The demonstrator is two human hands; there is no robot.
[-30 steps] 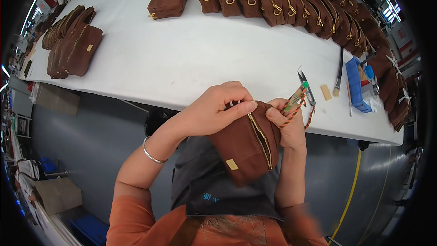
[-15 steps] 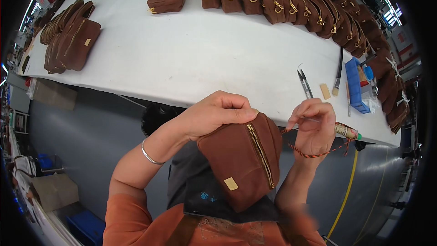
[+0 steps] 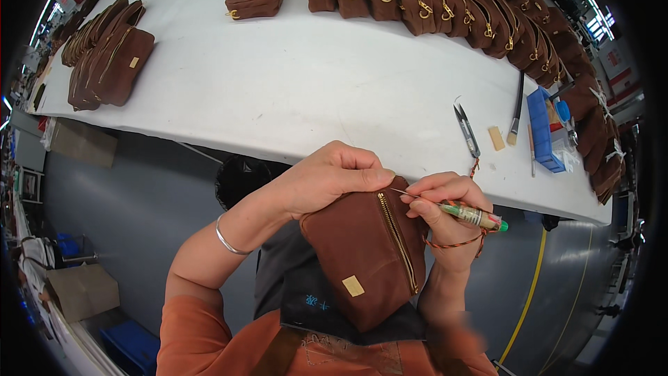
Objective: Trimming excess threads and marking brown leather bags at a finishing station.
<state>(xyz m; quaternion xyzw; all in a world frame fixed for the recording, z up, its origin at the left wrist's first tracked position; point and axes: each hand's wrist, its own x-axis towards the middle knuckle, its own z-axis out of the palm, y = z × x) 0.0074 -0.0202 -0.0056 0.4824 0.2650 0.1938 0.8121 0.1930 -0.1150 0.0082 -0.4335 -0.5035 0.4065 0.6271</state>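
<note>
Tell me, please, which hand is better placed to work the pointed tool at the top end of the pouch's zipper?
Probably the right hand: it already has the pointed tool in its grip, tip aimed at the top of the zipper. The left hand is busy pinching the brown pouch at its upper edge.

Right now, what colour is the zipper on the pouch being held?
Gold-coloured metal zipper on the brown pouch, clearest in the head view.
</note>
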